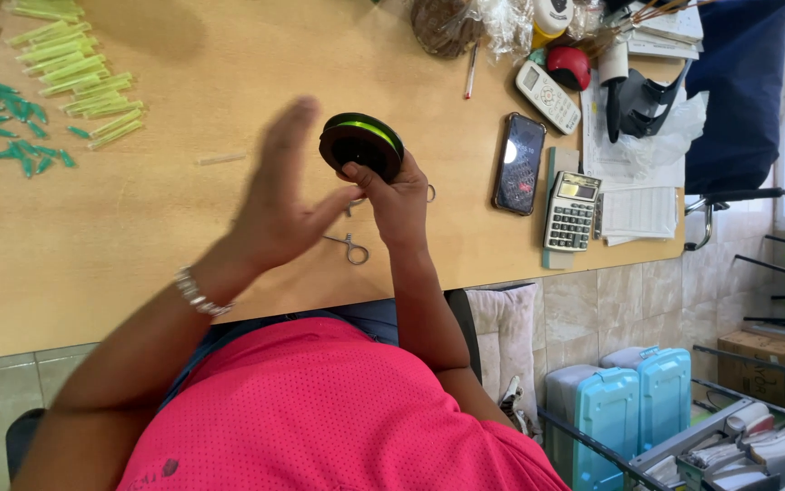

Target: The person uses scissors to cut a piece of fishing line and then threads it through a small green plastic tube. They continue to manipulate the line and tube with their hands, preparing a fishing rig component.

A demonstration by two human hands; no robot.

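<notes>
Head view, spool point(361, 143) gripped by right fingers point(356, 173), seemingly

One head-worn view, looking steeply down, close over the wooden desk point(183, 245), frame tilted sideways

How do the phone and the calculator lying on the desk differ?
The phone is black with a smooth, glossy screen; the calculator is pale grey and covered in rows of raised keys below a small display. The phone lies nearer the spool held in the right hand; the calculator lies beside the papers. Both rest flat on the wooden desk.
</notes>
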